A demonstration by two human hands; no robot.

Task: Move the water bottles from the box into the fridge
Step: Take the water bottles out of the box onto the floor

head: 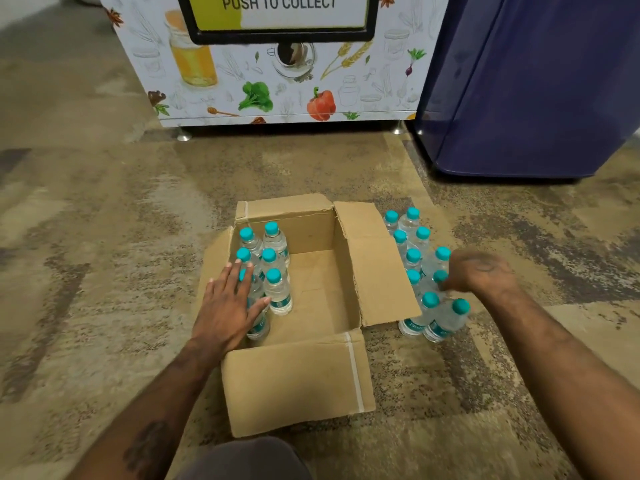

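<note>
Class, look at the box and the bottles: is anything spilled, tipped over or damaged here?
Nothing stands out. The bottles in the box and those on the floor beside the cardboard box stand upright and capped; the floor shows no spill.

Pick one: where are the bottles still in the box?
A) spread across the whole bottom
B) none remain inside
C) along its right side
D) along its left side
D: the bottles in the box stand clustered against the left wall of the cardboard box, under the left hand; the rest of its bottom is bare.
</note>
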